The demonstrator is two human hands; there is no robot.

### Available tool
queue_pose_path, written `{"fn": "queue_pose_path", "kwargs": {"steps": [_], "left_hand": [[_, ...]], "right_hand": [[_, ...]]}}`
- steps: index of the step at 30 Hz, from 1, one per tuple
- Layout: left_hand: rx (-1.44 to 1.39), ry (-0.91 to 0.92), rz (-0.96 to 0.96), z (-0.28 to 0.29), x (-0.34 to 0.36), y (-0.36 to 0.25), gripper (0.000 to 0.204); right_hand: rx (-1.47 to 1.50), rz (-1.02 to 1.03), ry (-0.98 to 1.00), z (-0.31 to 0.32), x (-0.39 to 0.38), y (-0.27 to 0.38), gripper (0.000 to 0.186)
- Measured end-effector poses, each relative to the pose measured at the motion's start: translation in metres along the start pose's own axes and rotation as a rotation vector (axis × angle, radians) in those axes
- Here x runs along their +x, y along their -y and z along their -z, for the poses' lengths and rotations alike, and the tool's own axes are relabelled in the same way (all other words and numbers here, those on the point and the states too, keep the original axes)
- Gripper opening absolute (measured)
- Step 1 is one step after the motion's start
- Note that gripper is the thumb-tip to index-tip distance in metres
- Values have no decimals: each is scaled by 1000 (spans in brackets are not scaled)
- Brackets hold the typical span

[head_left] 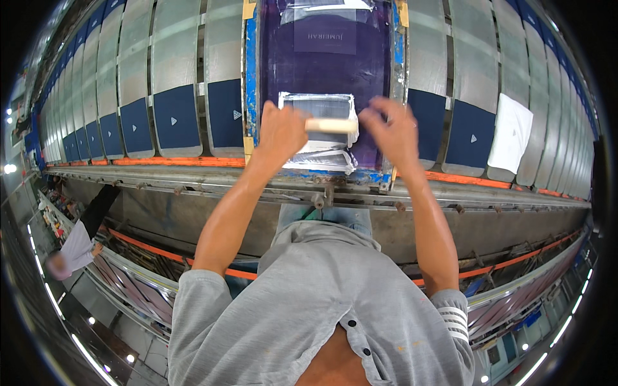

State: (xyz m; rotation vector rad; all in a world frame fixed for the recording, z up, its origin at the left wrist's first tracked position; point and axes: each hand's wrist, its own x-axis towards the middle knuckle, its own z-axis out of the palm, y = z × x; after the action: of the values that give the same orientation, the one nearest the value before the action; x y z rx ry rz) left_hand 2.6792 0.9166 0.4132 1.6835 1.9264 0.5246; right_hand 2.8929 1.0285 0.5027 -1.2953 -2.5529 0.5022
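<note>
In front of me lies a screen-printing frame [251, 61] with worn blue and bare edges and a dark purple mesh [322, 74]. My left hand [281, 130] is closed round the left end of a squeegee with a pale handle [331, 125]. The squeegee sits over a printing window [309, 101] edged with white ink or tape. Just past the handle's right end, apart from it, my right hand [394, 132] hovers above the frame's right side. Its fingers are loosely bent and spread, slightly blurred, with nothing visible in them.
Long grey printing boards carry dark blue cloth pieces [175, 122], several with a small pale print. A white cloth [510, 134] lies on a right-hand board. An orange rail [212, 161] and a metal rail run along the near edge. Another person [77, 248] stands at far left.
</note>
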Motion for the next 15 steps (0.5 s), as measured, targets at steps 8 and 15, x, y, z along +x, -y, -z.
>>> {"fn": "queue_pose_path", "kwargs": {"steps": [8,15], "left_hand": [[-63,-488,-121,-51,-43,-2,40],[-263,-494,-107,-83,-58,-57,39]], "right_hand": [[-434,-177,-211,-20,32,-65,66],[-568,-29,-318,30,34,-104,56]]}}
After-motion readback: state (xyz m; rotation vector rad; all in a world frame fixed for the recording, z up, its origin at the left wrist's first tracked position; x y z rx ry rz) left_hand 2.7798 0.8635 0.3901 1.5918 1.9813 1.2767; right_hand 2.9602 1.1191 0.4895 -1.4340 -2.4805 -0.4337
